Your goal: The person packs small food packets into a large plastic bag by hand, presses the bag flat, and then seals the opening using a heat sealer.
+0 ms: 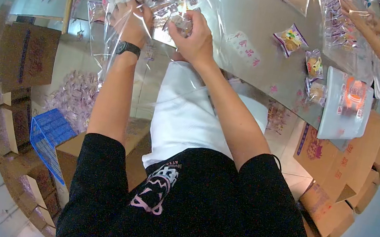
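Head: hands (pixel 133 20) (pixel 196 41) amid glossy, crinkled plastic (pixel 99 34)

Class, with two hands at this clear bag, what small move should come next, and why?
Probably the right hand should settle the small packet into the clear bag: thumb and fingers seem to curl around it, and the left hand shows through the bag's film.

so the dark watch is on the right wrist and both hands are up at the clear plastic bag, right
No, the head view shows the dark watch on the wrist of the left hand, not the right hand; both are up at the clear plastic bag.
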{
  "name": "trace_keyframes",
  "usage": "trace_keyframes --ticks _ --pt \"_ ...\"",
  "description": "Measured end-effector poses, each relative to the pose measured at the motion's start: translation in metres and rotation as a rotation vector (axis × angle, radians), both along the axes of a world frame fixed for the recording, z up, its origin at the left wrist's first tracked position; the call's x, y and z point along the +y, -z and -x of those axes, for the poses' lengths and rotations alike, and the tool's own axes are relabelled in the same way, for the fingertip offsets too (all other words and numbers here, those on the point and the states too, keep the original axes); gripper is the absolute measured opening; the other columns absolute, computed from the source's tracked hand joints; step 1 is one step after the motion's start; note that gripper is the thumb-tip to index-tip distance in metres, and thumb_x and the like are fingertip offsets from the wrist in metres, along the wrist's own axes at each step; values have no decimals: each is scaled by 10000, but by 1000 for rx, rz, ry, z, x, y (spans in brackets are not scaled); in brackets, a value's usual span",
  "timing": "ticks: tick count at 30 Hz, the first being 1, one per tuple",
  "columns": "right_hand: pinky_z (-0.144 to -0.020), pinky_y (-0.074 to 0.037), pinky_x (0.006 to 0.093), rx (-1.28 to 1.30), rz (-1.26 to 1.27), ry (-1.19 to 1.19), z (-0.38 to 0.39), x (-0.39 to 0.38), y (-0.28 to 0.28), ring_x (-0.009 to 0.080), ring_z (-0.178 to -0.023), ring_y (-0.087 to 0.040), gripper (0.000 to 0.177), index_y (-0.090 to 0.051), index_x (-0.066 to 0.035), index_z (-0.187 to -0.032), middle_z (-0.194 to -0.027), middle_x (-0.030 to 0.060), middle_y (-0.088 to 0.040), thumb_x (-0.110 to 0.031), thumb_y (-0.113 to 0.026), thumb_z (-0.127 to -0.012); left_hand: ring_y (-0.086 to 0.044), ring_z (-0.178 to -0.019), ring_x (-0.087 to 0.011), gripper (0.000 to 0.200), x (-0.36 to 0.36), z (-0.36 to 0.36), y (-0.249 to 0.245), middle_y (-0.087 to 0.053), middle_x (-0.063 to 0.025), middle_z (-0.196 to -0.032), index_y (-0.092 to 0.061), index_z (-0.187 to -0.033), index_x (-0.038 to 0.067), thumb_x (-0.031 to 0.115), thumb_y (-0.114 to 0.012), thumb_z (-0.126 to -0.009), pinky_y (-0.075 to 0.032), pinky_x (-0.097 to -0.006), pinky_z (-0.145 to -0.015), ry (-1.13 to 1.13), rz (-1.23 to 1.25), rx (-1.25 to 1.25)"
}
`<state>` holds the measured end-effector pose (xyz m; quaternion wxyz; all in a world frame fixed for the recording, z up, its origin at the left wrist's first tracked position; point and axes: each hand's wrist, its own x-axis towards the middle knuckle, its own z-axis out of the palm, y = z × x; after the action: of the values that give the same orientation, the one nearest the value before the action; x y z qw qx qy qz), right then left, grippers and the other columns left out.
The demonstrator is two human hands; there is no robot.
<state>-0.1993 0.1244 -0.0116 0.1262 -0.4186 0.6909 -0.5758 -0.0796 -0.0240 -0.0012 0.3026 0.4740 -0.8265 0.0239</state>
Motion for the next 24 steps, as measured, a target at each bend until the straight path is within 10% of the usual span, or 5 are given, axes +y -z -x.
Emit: trace_keyframes --ticks 7,24 --pt "-879 -529 414 1 25 -2 -1 0 -2 354 -1017 -659 492 -607 -2 -1122 -1094 198 -657 -352 -790 -829 -347 -1441 -417 603 -6 3 9 -424 -192 -1533 -524 -1455 209 316 -665 -878 -239 -774 -1078 -10 119 -8" --pt "-905 -522 407 12 25 -15 0 2 -5 348 -1034 -655 478 -611 -9 -1119 -1087 189 -661 -343 -789 -828 -350 -1431 -425 619 -9 0 9 -415 -173 -1544 -520 -1461 217 293 -677 -866 -312 -730 -1042 -5 26 -5"
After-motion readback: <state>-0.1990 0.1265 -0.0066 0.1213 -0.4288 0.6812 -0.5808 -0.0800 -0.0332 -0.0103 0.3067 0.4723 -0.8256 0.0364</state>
